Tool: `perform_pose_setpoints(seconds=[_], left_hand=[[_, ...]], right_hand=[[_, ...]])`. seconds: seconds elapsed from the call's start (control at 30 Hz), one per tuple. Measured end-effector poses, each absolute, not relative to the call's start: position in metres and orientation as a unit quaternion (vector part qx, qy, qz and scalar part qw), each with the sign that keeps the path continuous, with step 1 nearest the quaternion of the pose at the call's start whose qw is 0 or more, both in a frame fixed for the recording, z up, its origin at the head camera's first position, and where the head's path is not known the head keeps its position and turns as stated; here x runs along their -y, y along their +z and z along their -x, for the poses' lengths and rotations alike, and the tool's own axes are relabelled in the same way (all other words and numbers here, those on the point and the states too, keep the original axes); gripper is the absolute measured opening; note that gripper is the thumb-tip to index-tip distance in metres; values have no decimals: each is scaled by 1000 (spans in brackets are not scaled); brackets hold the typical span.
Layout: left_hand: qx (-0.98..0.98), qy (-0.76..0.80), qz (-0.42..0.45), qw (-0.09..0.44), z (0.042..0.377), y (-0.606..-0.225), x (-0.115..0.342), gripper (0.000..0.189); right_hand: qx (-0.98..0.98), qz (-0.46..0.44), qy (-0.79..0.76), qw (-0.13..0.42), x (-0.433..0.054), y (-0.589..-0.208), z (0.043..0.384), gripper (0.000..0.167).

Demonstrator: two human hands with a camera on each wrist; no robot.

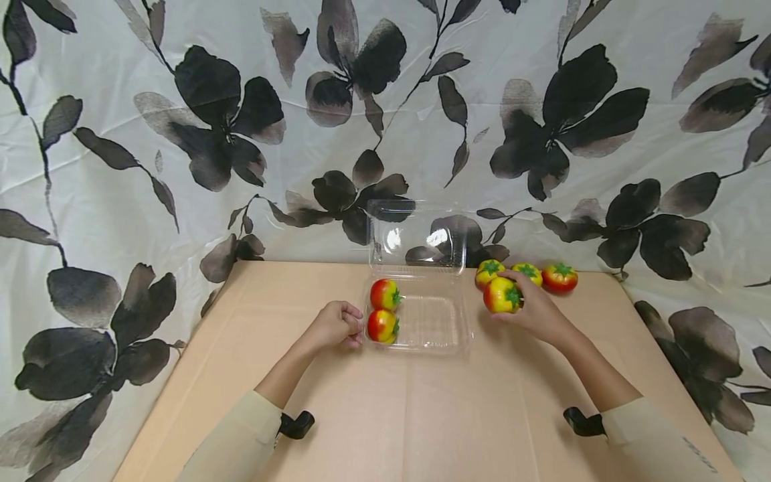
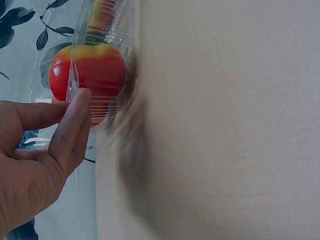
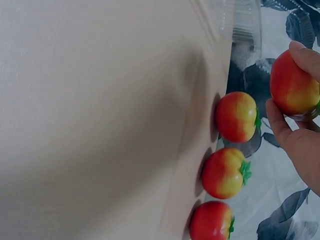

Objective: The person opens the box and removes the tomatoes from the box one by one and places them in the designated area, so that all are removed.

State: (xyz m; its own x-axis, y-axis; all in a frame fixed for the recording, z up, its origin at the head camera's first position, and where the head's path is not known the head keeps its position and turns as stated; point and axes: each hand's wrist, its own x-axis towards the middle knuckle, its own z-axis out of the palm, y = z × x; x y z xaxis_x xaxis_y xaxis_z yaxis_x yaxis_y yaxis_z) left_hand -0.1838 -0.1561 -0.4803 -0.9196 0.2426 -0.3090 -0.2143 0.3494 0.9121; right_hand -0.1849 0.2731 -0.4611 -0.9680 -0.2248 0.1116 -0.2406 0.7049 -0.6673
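Observation:
A clear plastic clamshell container lies with its lid raised at the back. Two red-and-yellow tomatoes with green tops sit along its left side, one behind the other. My left hand pinches the container's left rim between thumb and fingers. To the right of the container, my right hand grips another tomato, lifted off the table in the right wrist view. Behind that hand stand several more tomatoes in a row, partly covered by it in the head view.
A light brown table surface lies under everything. The hinged lid leans up against a white cloth with dark printed flowers at the table's back edge. Black straps show at both wrists.

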Motion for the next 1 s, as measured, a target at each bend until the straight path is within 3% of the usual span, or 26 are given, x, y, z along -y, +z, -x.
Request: perform_pose_setpoints(seconds=[1.0], left_hand=[[-794,574,-13,201,184,-481,155,20]], right_hand=[[939,-138,314,-16,-289,-494,201,86]])
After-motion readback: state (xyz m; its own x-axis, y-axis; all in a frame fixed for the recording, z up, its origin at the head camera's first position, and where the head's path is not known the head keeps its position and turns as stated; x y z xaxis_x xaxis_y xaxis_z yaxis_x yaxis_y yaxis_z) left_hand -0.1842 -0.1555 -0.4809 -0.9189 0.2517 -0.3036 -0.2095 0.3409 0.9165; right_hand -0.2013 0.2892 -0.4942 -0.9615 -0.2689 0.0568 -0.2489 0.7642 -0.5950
